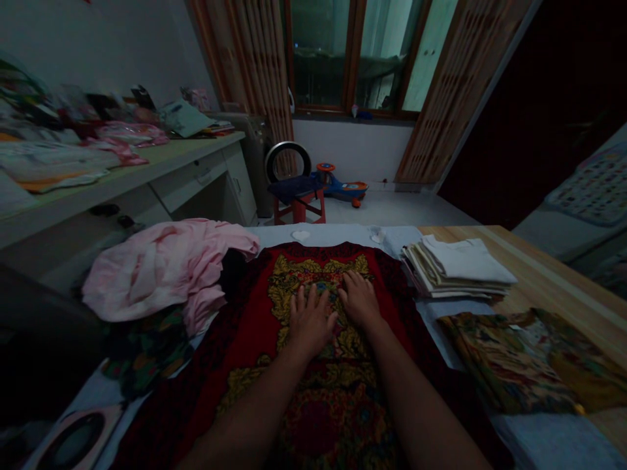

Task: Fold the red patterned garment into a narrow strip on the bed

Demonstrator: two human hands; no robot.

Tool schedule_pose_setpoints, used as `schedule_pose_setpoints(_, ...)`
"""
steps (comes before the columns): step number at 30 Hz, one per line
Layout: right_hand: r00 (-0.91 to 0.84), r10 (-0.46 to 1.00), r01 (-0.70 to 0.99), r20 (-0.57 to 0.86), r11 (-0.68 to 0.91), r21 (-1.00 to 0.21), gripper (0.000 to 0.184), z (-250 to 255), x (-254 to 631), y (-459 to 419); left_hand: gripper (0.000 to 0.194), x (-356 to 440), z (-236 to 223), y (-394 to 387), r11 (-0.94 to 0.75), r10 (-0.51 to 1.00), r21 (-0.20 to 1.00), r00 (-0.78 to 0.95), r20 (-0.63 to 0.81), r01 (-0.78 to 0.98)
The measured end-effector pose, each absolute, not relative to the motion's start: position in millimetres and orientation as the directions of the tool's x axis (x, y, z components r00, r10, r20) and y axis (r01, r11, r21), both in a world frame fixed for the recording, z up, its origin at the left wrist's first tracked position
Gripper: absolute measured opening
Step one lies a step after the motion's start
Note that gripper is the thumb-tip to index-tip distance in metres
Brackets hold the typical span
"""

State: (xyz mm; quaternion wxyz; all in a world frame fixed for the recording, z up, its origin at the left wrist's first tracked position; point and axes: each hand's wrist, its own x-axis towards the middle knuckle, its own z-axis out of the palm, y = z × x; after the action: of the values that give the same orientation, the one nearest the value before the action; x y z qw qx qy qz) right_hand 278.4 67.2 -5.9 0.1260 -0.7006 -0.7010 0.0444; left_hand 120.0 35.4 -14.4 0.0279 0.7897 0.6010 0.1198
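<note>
Pressing an open left hand (311, 320) and open right hand (360, 299) flat on this red-and-gold printed garment (245, 352), soft, floppy, pretty light stuff, easiest grabbed by its edges honestly.

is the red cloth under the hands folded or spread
Spread: the red gold-printed cloth lies open and flat beneath the left hand and right hand.

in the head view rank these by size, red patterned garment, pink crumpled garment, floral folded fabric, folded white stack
1. Red patterned garment, clearly largest.
2. Pink crumpled garment and floral folded fabric look alike; nearness to the camera makes their order unsure.
3. Folded white stack, smallest.
</note>
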Motion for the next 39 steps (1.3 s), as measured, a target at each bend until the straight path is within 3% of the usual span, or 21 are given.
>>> schedule_pose_setpoints(6, 0.093, 0.988, 0.973, 0.119, -0.065, -0.221, 0.057, -10.3, 285.5, 64.7, 0.068, 118.3, -8.0, 35.0, -0.279, 0.957, 0.189, 0.256, 0.135, 0.942)
schedule_pose_setpoints(13, 0.076, 0.986, 0.975, 0.148, -0.043, -0.217, 0.044, -13.7, 290.0, 68.9, 0.07, 117.6, -2.2, 35.0, -0.29, 0.955, 0.165, 0.276, 0.104, 0.943)
schedule_pose_setpoints(16, 0.08, 0.981, 0.976, 0.175, -0.041, -0.214, 0.042, -16.1, 290.6, 69.8, 0.059, 116.6, 10.5, 54.7, -0.326, 0.945, 0.141, 0.318, 0.079, 0.935)
schedule_pose_setpoints(19, 0.083, 0.978, 0.976, 0.191, -0.041, -0.214, 0.041, -17.2, 290.2, 70.6, 0.031, 119.2, 28.0, 94.7, -0.401, 0.915, 0.123, 0.39, 0.105, 0.908)
schedule_pose_setpoints(23, 0.082, 0.976, 0.974, 0.201, -0.035, -0.226, 0.041, -18.3, 290.1, 72.2, 0.043, 129.6, 38.6, 158.8, -0.474, 0.88, 0.127, 0.462, 0.112, 0.872)
schedule_pose_setpoints(27, 0.086, 0.973, 0.971, 0.213, -0.034, -0.237, 0.04, -18.8, 290.9, 72.6, 0.052, 135.5, 32.8, 204.1, -0.4, 0.916, 0.104, 0.4, 0.018, 0.911)
schedule_pose_setpoints(34, 0.082, 0.971, 0.972, 0.223, -0.028, -0.235, 0.04, -16.4, 290.4, 71.0, 0.029, 130.3, 31.0, 225.5, -0.37, 0.928, 0.067, 0.372, -0.017, 0.927)
schedule_pose_setpoints(39, 0.099, 0.968, 0.965, 0.23, -0.037, -0.258, 0.041, -16.4, 289.8, 71.8, 0.033, 128.6, 33.7, 201.7, -0.506, 0.863, 0.07, 0.504, 0.04, 0.86)
